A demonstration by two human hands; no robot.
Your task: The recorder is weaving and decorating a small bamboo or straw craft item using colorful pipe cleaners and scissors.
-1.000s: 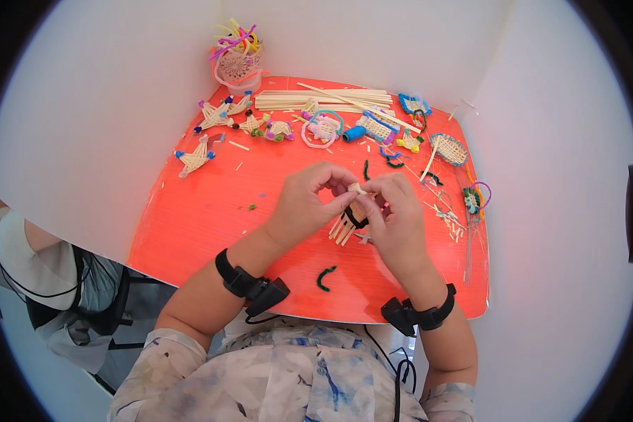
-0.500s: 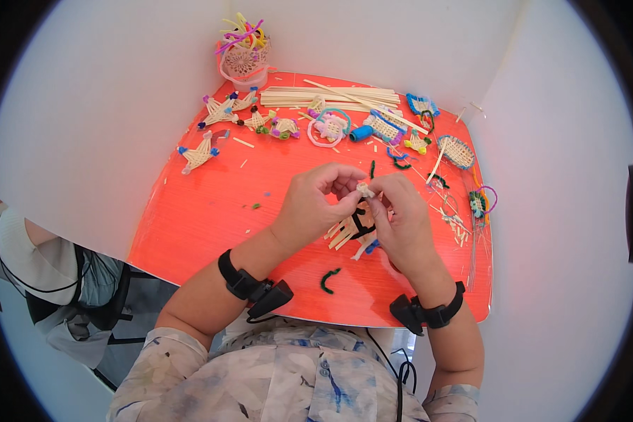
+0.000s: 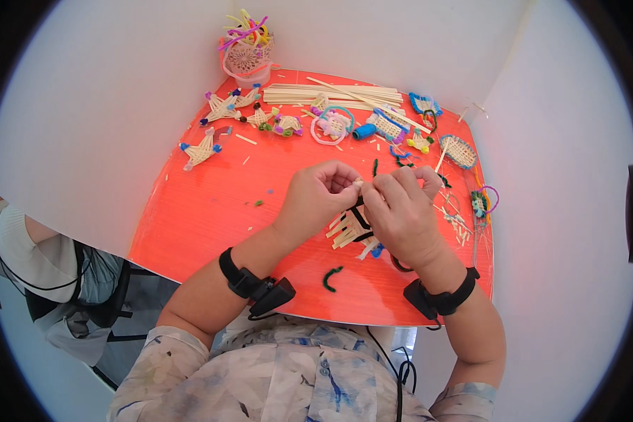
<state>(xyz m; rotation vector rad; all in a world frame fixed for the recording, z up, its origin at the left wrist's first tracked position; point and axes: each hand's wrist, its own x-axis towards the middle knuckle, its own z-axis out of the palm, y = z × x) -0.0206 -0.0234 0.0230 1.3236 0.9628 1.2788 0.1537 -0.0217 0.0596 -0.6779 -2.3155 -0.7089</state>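
Shifted slightly toward the table's near edge since a second ago: both hands, plus the small woven straw piece [image 3: 349, 226] with black pipe cleaner between them. Left hand [image 3: 316, 199] curled, fingertips pinched together on the top of the piece. Right hand [image 3: 401, 211] just beside it, thumb and forefinger clamped on the same spot, fingertips of both hands touching. Pale straw ends fanned out below the hands, just above the orange table [image 3: 211, 211]. Near the front edge, a short green pipe cleaner bit [image 3: 332, 277], lying apart from the hands. Along the far edge: a bundle of long straws [image 3: 330, 94], several star-shaped straw ornaments [image 3: 218, 109], a blue spool [image 3: 364, 131] and a small woven basket [image 3: 460, 150]. Behind those, a cup of coloured pipe cleaners [image 3: 248, 49]. At far left, below table level, another person's sleeve [image 3: 28, 253].
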